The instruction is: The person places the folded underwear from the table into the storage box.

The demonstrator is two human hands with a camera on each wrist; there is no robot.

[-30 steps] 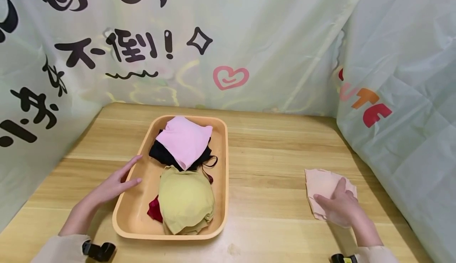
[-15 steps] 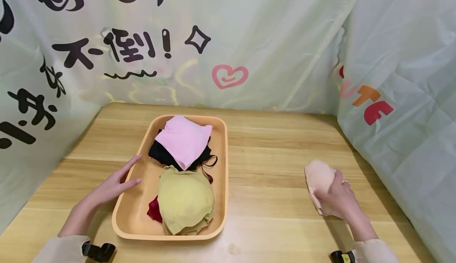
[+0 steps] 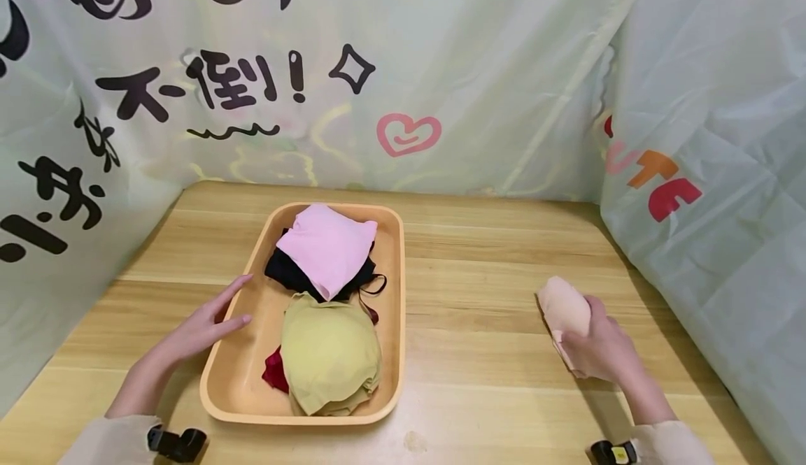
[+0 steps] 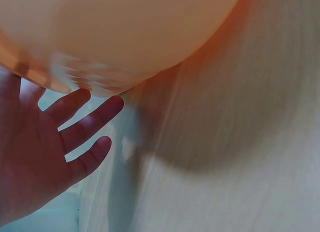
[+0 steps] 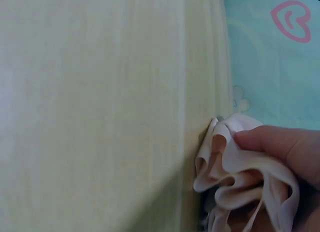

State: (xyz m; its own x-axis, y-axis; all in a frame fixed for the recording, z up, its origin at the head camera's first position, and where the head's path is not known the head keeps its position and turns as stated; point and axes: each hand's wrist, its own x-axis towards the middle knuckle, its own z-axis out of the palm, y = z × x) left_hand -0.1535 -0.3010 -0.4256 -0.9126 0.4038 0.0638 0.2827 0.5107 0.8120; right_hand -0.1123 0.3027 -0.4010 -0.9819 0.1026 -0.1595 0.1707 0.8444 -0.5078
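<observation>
My right hand [image 3: 601, 346] grips a folded pale pink bra [image 3: 562, 308] on the right side of the table. In the right wrist view, the thumb presses on the bra [image 5: 232, 169], whose layers bunch into wavy folds; the other fingers are mostly hidden. My left hand [image 3: 201, 325] rests with spread fingers at the left rim of an orange tray [image 3: 401, 311]. From the left wrist view, the left hand [image 4: 55, 142] has its fingers extended against the tray's outer wall [image 4: 135, 32]. Inside the tray sits a yellow-green bra [image 3: 330, 353], cup side up.
Toward the tray's back, a folded pink garment [image 3: 327, 245] lies on a black one [image 3: 286, 269] with a thin strap. Dark red fabric [image 3: 275, 370] shows under the yellow-green bra. Printed cloth [image 3: 491, 87] walls the wooden table [image 3: 472, 276] at the back and sides.
My right hand has closed around the pale pink bra, which lay flat before and is now bunched and tilted up in the grip. The left hand and the tray stay where they were.
</observation>
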